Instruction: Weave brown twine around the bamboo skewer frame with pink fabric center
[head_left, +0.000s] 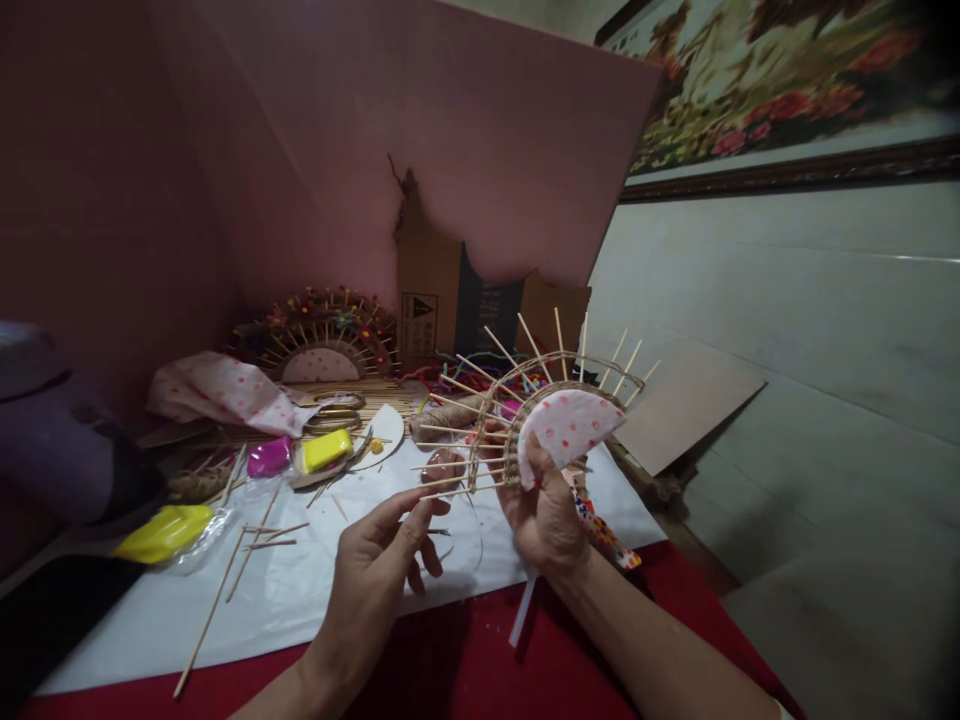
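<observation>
My right hand grips a half-round woven craft piece, with the thumb over its white fabric face dotted with red and the fingers behind. Thin wooden sticks fan out from the curved edge, and brown twine runs around near the base and in a looser outer arc. At the lowest left stick, the thumb and forefinger of my left hand pinch its outer end; the other fingers are loosely curled. A ball of brown clay in plastic lies just behind the sticks.
A finished-looking stick fan with coloured dots leans at the back, beside torn cardboard. Dotted cloth, scissors, a twine roll, yellow clay packs and loose sticks lie about. A purple object stands left.
</observation>
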